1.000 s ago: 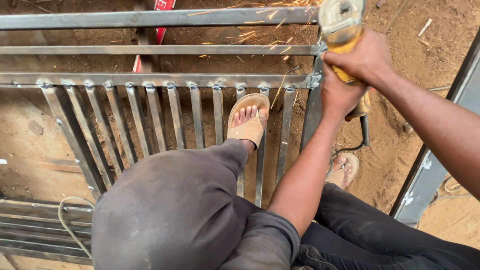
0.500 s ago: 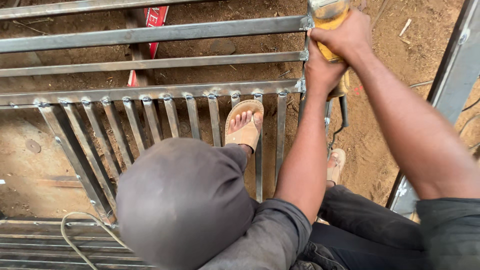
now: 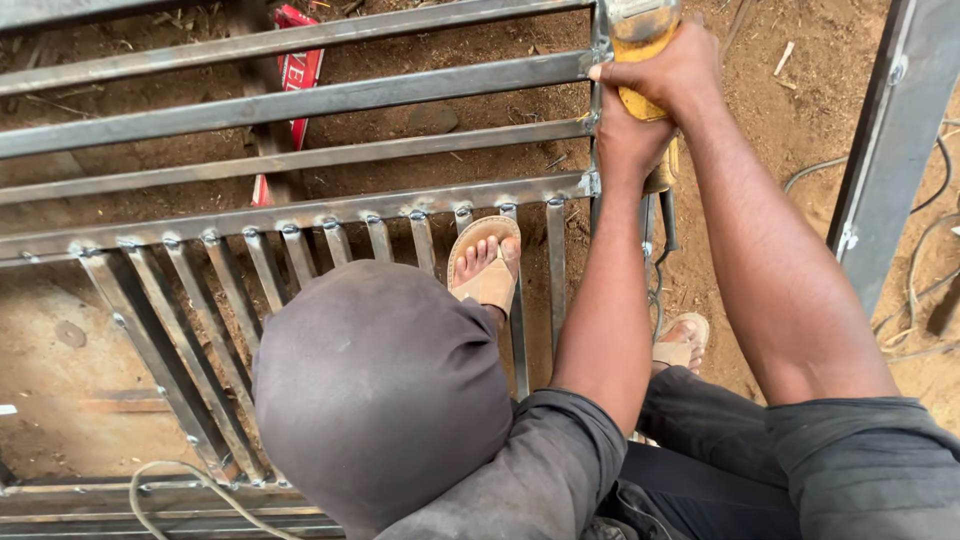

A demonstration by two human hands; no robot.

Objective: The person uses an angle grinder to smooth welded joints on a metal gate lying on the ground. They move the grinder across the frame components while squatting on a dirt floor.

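Both of my hands grip a yellow angle grinder (image 3: 640, 40) at the top of the view. My right hand (image 3: 672, 68) wraps its upper body. Just below, my left hand (image 3: 628, 138) grips the tool's lower end. The grinder sits against the right-hand upright of a welded grey steel gate frame (image 3: 300, 100) lying flat on the dirt. My bent knee in dark grey trousers (image 3: 380, 390) fills the lower middle. My foot in a tan sandal (image 3: 486, 262) rests between the frame's thin vertical bars (image 3: 250, 300).
A second sandalled foot (image 3: 682, 342) stands on the dirt right of the frame. The grinder's black cable (image 3: 662, 230) hangs below my hands. Another steel post (image 3: 885, 150) slants down the right side, with loose cables (image 3: 930, 290) beyond. A red object (image 3: 295, 70) lies under the frame.
The sparks seen a second ago are gone. The grinder and both hands sit higher and further right in view, and my knee has shifted right.
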